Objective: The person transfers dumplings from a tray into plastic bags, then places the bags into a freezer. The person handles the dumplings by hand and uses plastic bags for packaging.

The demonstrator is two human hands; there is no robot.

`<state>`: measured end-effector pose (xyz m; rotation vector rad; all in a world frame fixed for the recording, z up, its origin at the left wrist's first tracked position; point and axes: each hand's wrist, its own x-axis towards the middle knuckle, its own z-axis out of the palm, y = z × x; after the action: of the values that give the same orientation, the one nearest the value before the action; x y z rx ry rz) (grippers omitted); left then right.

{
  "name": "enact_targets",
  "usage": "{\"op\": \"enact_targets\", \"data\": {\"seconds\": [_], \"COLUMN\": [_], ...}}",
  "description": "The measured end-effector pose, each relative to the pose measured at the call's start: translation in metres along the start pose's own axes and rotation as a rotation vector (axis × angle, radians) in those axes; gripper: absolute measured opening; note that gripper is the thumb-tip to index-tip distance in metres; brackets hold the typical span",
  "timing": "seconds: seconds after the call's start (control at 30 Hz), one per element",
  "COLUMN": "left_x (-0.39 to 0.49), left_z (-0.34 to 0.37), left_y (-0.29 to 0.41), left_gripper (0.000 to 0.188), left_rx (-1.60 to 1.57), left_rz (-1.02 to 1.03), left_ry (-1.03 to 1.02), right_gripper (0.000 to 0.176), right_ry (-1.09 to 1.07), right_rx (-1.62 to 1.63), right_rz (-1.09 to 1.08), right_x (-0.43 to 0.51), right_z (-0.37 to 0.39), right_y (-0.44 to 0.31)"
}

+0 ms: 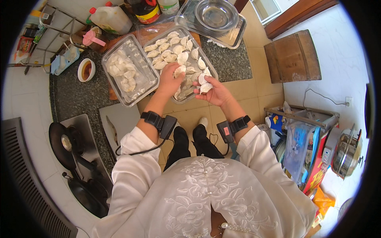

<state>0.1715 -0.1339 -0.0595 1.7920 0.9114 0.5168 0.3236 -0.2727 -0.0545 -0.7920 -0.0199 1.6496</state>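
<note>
My left hand [171, 79] pinches a floured dumpling [179, 71] above the near part of a metal tray [212, 67] with rows of dumplings [168, 49]. At the tray's near right corner, my right hand [213, 90] is turned palm up and holds dumplings [205, 88] on its fingers. To the left, a second metal tray [152, 71] bears a heap of floury dumplings [120, 67] and scattered flour. Both trays rest partly on a wooden board [113, 94].
A bowl of brown sauce [86, 70] stands left of the trays. A steel basin [216, 14] sits on another tray [238, 38] at the back right. Nearer are a knife [112, 126] on a white board [104, 112] and a stove with a black wok [58, 148].
</note>
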Motion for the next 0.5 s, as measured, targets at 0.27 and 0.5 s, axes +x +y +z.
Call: {"op": "enact_targets", "data": {"seconds": [0.27,0.5], "left_x": [-0.016,-0.017], "left_z": [-0.011,-0.018], "left_y": [0.017,0.013], "left_gripper": [0.027,0.025], "left_rx": [-1.161,-0.860], "left_rz": [-0.356,-0.353], "left_ry": [-0.152,-0.167], "right_gripper": [0.029,0.034], "right_ry": [0.070,0.093], "right_rx": [-0.203,-0.202], "right_rz": [0.011,-0.004], "right_x": [0.026,0.031], "right_z": [0.030,0.043], "right_y": [-0.005,-0.008]}}
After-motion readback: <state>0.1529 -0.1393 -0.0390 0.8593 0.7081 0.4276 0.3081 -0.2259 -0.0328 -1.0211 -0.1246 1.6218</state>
